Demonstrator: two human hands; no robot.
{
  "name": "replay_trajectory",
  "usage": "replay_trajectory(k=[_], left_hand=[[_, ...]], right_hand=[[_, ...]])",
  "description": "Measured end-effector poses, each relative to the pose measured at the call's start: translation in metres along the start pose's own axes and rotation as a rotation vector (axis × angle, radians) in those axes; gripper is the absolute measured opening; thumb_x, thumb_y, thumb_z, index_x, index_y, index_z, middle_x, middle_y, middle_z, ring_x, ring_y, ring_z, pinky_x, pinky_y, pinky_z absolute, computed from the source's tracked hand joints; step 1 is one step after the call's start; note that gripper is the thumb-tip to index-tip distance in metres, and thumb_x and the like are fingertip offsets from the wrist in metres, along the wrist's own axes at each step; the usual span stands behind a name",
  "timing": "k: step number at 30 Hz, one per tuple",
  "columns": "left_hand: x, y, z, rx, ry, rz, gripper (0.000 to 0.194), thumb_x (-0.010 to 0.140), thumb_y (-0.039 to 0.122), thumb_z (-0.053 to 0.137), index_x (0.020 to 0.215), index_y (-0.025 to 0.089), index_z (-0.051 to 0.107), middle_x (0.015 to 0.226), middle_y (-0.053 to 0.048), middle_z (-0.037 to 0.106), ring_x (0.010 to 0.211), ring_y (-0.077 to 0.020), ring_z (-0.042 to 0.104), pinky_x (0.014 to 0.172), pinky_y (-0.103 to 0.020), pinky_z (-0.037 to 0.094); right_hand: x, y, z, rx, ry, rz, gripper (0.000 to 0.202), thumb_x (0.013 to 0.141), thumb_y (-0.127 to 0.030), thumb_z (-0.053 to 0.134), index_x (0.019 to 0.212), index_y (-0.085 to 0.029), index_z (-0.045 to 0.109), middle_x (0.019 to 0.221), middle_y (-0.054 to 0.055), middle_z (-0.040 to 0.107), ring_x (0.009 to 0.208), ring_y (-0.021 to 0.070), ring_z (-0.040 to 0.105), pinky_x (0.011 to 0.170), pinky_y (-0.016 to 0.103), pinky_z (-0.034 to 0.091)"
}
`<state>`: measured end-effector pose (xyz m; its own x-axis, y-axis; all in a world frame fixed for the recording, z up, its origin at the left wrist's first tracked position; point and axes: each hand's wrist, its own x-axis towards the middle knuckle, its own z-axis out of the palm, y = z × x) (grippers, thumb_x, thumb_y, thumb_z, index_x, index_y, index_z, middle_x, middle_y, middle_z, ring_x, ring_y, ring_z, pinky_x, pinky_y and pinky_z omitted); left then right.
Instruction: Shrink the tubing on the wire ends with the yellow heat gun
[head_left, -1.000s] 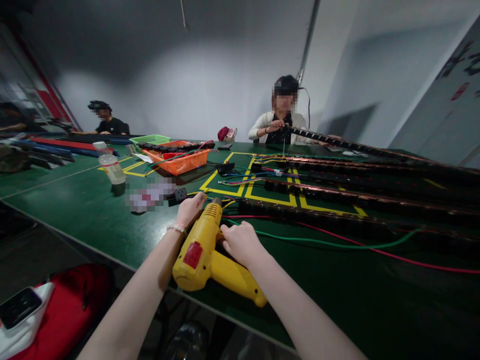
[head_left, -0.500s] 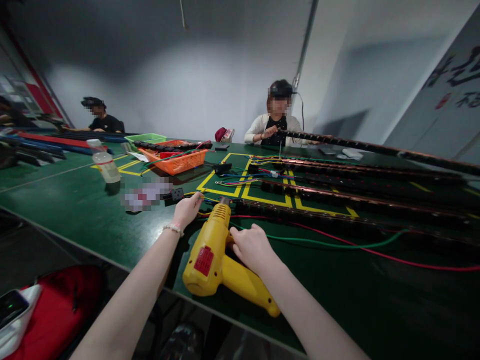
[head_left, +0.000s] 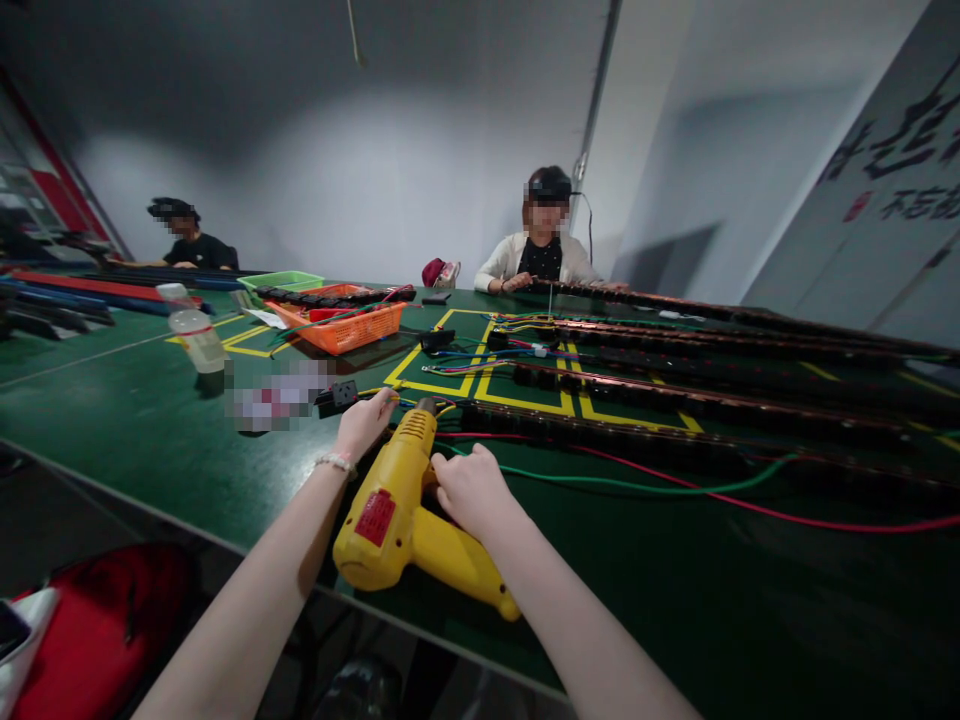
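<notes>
My left hand (head_left: pixel 363 426) is closed in a pinch on thin coloured wires (head_left: pixel 402 402), beside a black connector (head_left: pixel 337 398) at their end. A yellow heat gun (head_left: pixel 390 490) with a red label is between my forearms, its nozzle pointing away from me at the wires. My right hand (head_left: pixel 474 488) is closed at the gun's handle near the trigger; the fingertips are hidden. Just beyond it stretches a long dark strip (head_left: pixel 570 420) with copper-coloured edges. A green wire (head_left: pixel 600 483) and a red wire (head_left: pixel 675 484) trail rightward from the gun.
More long strips (head_left: pixel 675 395) lie across yellow tape marks (head_left: pixel 525 402). A bottle (head_left: pixel 196 330), an orange basket (head_left: pixel 360 328) and a green basket (head_left: pixel 289 280) stand left. Across the table, a person (head_left: pixel 544 245) handles another strip; a second person (head_left: pixel 196 245) sits far left.
The heat gun and my right hand have shifted left together, nearer my left hand, which keeps its pinch. The person opposite has lowered the raised strip towards the table.
</notes>
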<state>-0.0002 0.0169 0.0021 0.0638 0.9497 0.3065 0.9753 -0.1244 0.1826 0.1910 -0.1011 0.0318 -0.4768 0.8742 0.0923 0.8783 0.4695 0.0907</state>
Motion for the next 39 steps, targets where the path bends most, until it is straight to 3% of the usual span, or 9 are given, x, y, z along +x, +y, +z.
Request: replay_trajectory(k=[8,19,27,39], left_hand=[[-0.002,0.000,-0.011,-0.106,-0.069,-0.028,0.029,0.090,0.030,0.046,0.116,0.025,0.057,0.085,-0.003,0.071,0.078,-0.0175,0.063,0.063,-0.020,0.037],[-0.007,0.001,-0.016,-0.125,-0.084,-0.013,0.031,0.088,0.024,0.052,0.118,0.019,0.055,0.089,-0.002,0.071,0.078,-0.0151,0.060,0.064,-0.019,0.035],[-0.003,0.002,-0.007,-0.089,-0.043,-0.041,0.031,0.094,0.036,0.036,0.115,0.026,0.057,0.087,-0.004,0.071,0.080,-0.0193,0.064,0.063,-0.022,0.038],[-0.004,0.000,-0.002,-0.069,0.000,0.012,0.031,0.095,0.037,0.033,0.115,0.027,0.055,0.091,-0.004,0.071,0.083,-0.0200,0.066,0.062,-0.022,0.038]], right_hand=[[0.019,-0.016,0.000,0.025,0.035,-0.060,0.031,0.089,-0.039,0.053,0.108,-0.015,0.057,0.101,0.004,0.061,0.089,0.0154,0.060,0.082,0.039,0.049],[0.024,-0.012,0.004,0.024,0.047,-0.137,0.031,0.089,-0.040,0.054,0.107,-0.015,0.058,0.102,0.005,0.062,0.091,0.0160,0.060,0.084,0.040,0.048],[0.014,0.011,0.001,-0.025,0.018,-0.184,0.030,0.089,-0.040,0.054,0.104,-0.015,0.058,0.098,0.004,0.062,0.088,0.0153,0.060,0.082,0.039,0.049],[-0.009,0.043,-0.004,-0.085,-0.024,-0.187,0.031,0.089,-0.042,0.053,0.102,-0.014,0.059,0.093,0.003,0.063,0.085,0.0148,0.061,0.083,0.039,0.048]])
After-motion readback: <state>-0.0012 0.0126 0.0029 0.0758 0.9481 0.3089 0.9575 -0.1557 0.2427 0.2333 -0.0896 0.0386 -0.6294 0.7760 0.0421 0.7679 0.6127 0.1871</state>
